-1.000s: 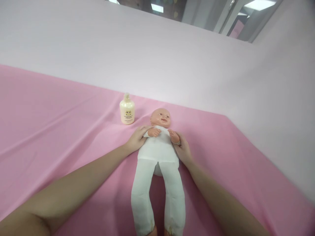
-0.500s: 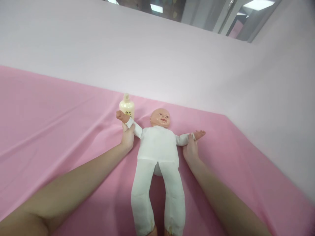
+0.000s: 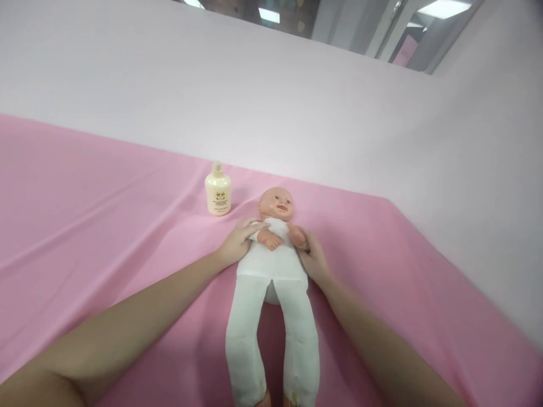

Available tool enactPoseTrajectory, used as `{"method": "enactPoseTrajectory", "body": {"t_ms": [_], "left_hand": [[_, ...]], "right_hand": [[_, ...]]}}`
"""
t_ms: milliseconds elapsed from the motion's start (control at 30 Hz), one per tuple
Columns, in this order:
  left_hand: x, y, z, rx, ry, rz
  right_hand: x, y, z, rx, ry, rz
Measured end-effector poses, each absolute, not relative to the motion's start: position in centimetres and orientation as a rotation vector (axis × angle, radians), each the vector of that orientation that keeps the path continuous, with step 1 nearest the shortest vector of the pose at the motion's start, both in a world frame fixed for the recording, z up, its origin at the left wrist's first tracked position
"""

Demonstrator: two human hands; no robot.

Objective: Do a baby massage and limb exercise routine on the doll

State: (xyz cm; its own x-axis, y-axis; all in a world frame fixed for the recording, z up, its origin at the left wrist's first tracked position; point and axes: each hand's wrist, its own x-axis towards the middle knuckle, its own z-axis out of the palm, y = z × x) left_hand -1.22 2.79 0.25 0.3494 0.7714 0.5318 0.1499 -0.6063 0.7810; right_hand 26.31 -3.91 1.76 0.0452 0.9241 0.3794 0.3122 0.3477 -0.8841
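Observation:
A baby doll (image 3: 271, 260) with a white body lies on its back on the pink cloth, head away from me, both arms folded over its chest. My left hand (image 3: 237, 242) holds the doll's arm on the left side, fingers laid over the sleeve close to the shoulder. On the other side, my right hand (image 3: 315, 259) is closed around the doll's other forearm, whose small fist points up by the chest. Part of my right fingers is hidden behind that arm. The doll's feet run out of view at the bottom.
A cream-coloured pump bottle (image 3: 219, 195) with a printed label stands upright beyond my left hand. The pink cloth (image 3: 127, 192) covers the surface, with some creases. Behind it rises a white wall (image 3: 237, 96), with a window strip (image 3: 339, 25) above.
Both my hands have moved inward with the doll's arms, from stretched out sideways to folded across its chest. The bottle's label now shows fully.

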Motion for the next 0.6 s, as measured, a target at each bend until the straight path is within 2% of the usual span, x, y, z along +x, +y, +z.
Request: {"method": "enactPoseTrajectory", "body": {"t_ms": [267,400,600], "left_hand": [[-1.5,3.1,0.0,2.146,0.794,1.254],[-1.3,2.7,0.2,2.101,0.801,1.309],[-1.3,3.1,-0.1,1.741,1.087,1.531]], "right_hand": [[25.9,-4.2,2.6,-1.132,-1.611,0.682],[25.9,-4.3,2.4,-1.210,-1.440,0.729],[27.2,-3.2,0.6,-1.183,-1.132,0.714]]}}
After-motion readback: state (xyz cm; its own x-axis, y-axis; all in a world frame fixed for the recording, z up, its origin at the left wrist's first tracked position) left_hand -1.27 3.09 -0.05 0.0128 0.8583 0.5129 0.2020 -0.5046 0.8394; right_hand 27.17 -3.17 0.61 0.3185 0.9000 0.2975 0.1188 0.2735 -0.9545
